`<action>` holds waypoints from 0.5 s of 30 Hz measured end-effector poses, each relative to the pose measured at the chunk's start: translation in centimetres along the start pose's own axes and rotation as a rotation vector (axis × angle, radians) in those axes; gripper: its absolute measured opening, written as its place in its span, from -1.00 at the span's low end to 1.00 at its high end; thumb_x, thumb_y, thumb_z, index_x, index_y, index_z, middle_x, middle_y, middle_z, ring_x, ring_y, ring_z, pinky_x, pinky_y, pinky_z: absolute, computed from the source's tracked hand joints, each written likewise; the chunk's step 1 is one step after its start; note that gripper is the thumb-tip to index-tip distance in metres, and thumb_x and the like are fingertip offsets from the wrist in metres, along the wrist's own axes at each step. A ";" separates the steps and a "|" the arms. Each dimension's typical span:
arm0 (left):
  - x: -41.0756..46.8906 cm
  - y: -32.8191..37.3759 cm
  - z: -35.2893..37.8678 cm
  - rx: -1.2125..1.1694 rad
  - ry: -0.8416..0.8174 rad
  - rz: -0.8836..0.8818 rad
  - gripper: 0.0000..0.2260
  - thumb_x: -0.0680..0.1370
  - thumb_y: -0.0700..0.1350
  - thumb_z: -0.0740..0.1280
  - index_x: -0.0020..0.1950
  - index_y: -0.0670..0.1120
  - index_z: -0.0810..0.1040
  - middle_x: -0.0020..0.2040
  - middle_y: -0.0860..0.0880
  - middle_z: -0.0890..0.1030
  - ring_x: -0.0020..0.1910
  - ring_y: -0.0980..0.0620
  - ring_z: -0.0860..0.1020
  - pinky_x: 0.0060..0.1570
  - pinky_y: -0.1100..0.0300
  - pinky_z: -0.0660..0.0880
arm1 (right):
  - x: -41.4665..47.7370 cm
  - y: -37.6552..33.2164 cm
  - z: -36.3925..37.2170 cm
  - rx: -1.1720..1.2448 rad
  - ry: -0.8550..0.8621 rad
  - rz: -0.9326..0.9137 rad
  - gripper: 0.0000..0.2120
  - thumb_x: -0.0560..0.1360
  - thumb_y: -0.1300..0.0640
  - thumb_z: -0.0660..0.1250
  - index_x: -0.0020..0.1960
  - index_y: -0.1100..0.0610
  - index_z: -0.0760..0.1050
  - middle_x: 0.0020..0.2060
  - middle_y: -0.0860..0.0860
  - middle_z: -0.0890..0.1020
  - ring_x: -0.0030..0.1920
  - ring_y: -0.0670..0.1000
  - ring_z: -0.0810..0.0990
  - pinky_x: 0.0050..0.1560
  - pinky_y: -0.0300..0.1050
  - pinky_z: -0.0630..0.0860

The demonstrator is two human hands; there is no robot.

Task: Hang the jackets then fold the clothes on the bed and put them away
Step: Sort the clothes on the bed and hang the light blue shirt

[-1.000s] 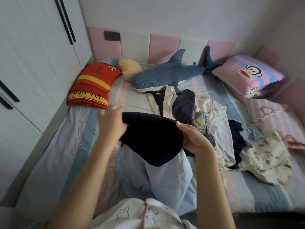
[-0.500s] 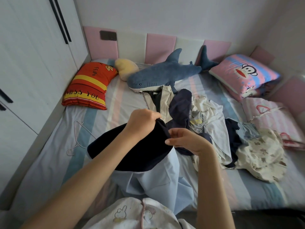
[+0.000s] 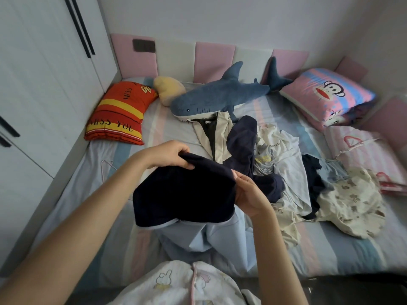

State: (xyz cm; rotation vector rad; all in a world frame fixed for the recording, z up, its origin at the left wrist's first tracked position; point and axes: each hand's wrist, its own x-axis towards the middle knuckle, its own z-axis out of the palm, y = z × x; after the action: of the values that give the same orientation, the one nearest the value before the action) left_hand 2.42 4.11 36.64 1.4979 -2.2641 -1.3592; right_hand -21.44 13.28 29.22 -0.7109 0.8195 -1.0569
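Dark navy garment (image 3: 185, 194) lifted over bed (image 3: 66, 194), light-blue lining below, perhaps jacket; unfolded clothes heap (image 3: 286, 172) right

Both hands (image 3: 211, 172) grip navy garment (image 3: 185, 194), maybe shorts, above bed (image 3: 123, 227).

A bed (image 3: 88, 183) in a pastel-striped sheet fills the room, set against a white wardrobe (image 3: 44, 84) with slim black handles (image 3: 79, 25) on the left. Pink and white padded panels (image 3: 214, 58) line the plain pale wall (image 3: 220, 18) at the head and turn the right corner, one pink panel carrying a dark rectangular plate (image 3: 143, 45). Soft, even light falls on a red-and-yellow cushion (image 3: 121, 115), a blue plush shark (image 3: 220, 95) and a pink cartoon pillow (image 3: 326, 95); dark floor (image 3: 363, 289) shows at the near right edge.
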 end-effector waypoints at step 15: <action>0.7 -3.9 2.8 -0.786 -0.289 0.005 -0.35 0.16 0.20 0.60 0.06 -0.19 0.59 -0.05 -0.13 0.66 -0.11 -0.01 0.64 -0.13 0.21 0.58 | -0.3 -0.3 -1.2 0.054 0.044 -0.051 -0.50 0.12 -0.11 0.63 -0.02 0.09 0.67 -0.16 0.03 0.62 -0.10 -0.03 0.60 -0.06 -0.19 0.53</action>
State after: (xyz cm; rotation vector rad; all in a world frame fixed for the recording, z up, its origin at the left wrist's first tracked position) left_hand 3.34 4.82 31.94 1.0596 -1.5038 -2.2091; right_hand -22.67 13.38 28.90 -0.6677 0.8113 -1.1395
